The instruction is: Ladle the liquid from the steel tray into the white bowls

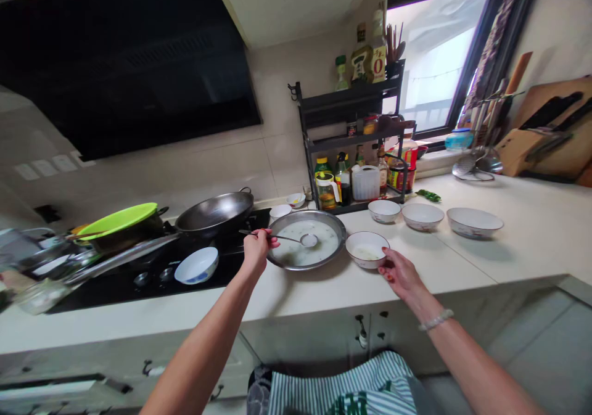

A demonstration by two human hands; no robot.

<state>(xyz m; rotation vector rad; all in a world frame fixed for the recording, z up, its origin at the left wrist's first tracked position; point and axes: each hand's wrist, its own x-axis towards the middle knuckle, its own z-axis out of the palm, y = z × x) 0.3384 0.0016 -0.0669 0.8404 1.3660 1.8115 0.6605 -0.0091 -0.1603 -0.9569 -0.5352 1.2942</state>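
Note:
My left hand (256,248) is closed round the handle of a metal ladle (296,239), whose bowl rests in the whitish porridge inside a wide steel basin (282,264) on the counter. My right hand (401,274) touches the near rim of a small white bowl (367,247) just right of the basin; a little porridge lies in that bowl. The fingers of that hand are curled against the rim, thumb toward the bowl.
Three more white bowls (422,215) line the counter beyond. A wok (215,213), a green-lidded pot (118,221) and a white-and-blue bowl (197,266) sit on the black hob at left. A black condiment rack (356,150) stands at the back, a knife block (531,147) at right.

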